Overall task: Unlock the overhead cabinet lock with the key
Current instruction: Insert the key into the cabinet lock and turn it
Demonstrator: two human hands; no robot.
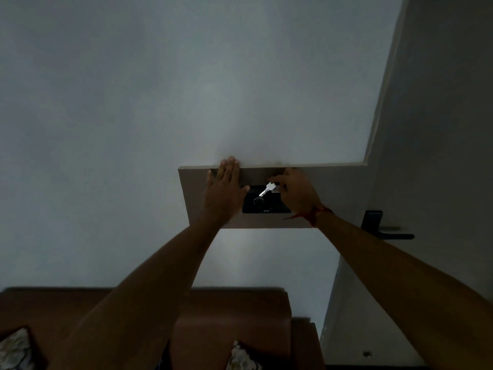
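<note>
A black lock (262, 203) with a round keyhole sits on the grey overhead cabinet panel (194, 193). A shiny silver key (267, 189) points down-left, its tip just above the keyhole. My right hand (297, 194) pinches the key's head between thumb and fingers. A red thread circles that wrist. My left hand (225, 189) lies flat against the panel to the left of the lock, fingers together and reaching over the panel's top edge.
A black door lever handle (386, 231) sticks out from the door at the right. A brown headboard (234, 308) and patterned pillows (16, 351) lie below. The white wall surrounds the panel.
</note>
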